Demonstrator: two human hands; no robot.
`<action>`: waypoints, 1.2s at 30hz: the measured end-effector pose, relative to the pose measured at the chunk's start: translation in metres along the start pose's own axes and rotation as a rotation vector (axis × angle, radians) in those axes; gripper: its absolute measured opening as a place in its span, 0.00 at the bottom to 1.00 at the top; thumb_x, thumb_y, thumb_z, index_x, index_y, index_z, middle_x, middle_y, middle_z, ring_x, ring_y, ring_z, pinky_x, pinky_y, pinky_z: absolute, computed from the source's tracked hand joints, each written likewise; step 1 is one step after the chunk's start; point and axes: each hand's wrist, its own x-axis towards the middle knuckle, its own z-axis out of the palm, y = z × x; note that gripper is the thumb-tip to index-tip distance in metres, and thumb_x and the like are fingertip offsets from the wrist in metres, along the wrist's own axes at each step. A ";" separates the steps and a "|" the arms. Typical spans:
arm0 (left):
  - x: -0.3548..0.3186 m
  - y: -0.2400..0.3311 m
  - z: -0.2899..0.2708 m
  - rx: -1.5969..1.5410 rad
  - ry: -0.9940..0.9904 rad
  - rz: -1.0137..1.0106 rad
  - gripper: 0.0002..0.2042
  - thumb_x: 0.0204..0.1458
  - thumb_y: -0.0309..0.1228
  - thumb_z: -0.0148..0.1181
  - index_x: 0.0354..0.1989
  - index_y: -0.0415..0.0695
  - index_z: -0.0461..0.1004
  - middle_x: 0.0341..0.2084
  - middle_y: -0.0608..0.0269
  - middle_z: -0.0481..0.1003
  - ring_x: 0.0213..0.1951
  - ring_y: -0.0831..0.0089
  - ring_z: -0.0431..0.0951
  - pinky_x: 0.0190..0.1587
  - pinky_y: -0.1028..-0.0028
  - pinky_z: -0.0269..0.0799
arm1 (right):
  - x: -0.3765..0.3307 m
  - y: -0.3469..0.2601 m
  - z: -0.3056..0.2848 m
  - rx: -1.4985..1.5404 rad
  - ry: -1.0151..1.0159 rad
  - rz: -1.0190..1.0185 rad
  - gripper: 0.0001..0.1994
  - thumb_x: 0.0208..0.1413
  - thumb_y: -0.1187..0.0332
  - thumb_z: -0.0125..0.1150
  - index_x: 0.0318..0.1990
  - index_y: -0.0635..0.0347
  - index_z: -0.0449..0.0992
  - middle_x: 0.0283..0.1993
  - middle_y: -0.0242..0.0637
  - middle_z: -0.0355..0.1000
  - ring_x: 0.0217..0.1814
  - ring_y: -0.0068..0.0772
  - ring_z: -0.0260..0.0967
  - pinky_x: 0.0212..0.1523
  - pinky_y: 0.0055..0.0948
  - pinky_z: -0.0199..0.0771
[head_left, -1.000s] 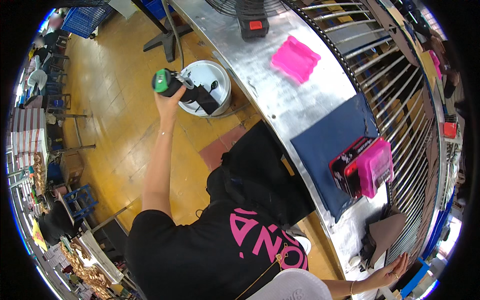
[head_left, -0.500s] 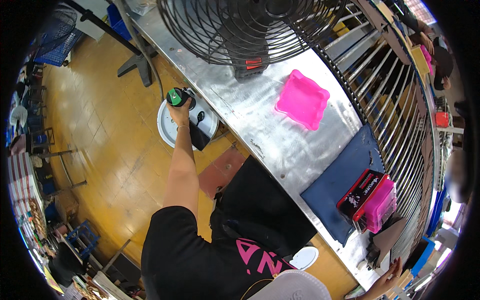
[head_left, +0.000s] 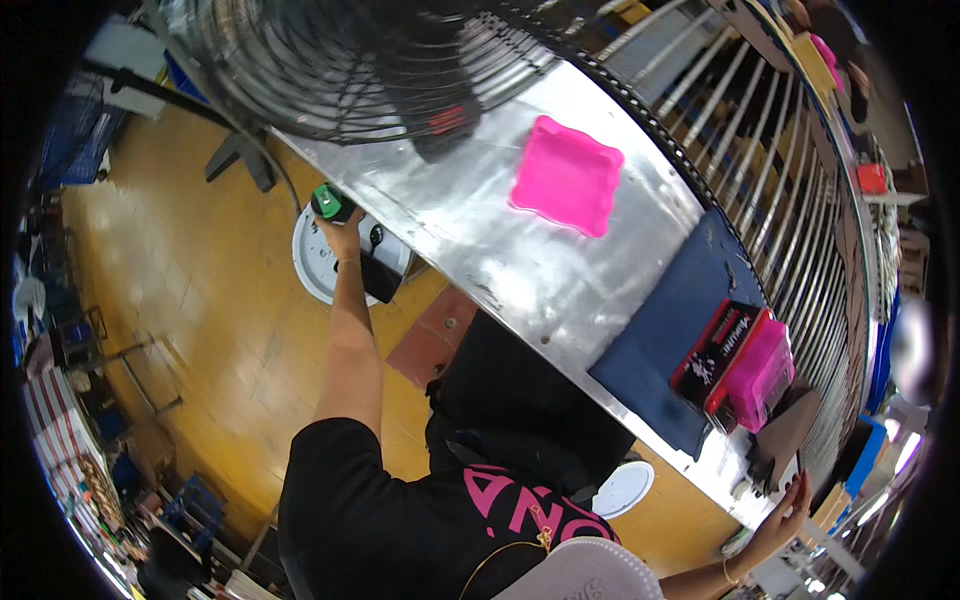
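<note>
Honestly, that green-topped bottle [head_left: 332, 205] by the bucket [head_left: 314, 270] looks stiff, maybe weighty; grip its side, where left hand [head_left: 343, 240] fingers wrap. Right hand [head_left: 784, 520] fingers? Can't tell.

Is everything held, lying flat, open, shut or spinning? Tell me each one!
Green-topped bottle: gripped by the left hand
Pink tray: flat on the metal table
Black-and-red box: lying on the blue pad
Pink container: beside the box; open or shut unclear
Fan: blurred; spinning unclear
Right hand: near the brown piece; grip unclear
</note>
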 end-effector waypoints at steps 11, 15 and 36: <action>-0.071 -0.063 -0.077 0.074 -0.196 0.002 0.15 0.49 0.37 0.63 0.29 0.34 0.73 0.24 0.55 0.75 0.25 0.68 0.71 0.27 0.69 0.68 | 0.019 0.070 0.022 -0.008 0.361 0.259 0.10 0.60 0.72 0.50 0.46 0.60 0.76 0.36 0.38 0.75 0.30 0.23 0.72 0.34 0.24 0.72; -0.159 -0.037 -0.097 0.013 -0.606 -0.202 0.18 0.58 0.39 0.52 0.19 0.41 0.69 0.14 0.61 0.71 0.14 0.74 0.68 0.15 0.74 0.64 | 0.017 0.142 0.026 0.110 0.455 0.557 0.12 0.62 0.63 0.51 0.40 0.62 0.77 0.23 0.34 0.72 0.21 0.22 0.68 0.24 0.22 0.68; -0.375 0.403 -0.066 -0.456 -0.955 0.874 0.16 0.52 0.39 0.58 0.38 0.37 0.68 0.33 0.59 0.65 0.36 0.72 0.67 0.43 0.75 0.64 | 0.052 0.384 0.071 -0.323 -0.071 0.643 0.33 0.39 0.45 0.69 0.47 0.62 0.73 0.46 0.52 0.72 0.50 0.51 0.68 0.51 0.41 0.68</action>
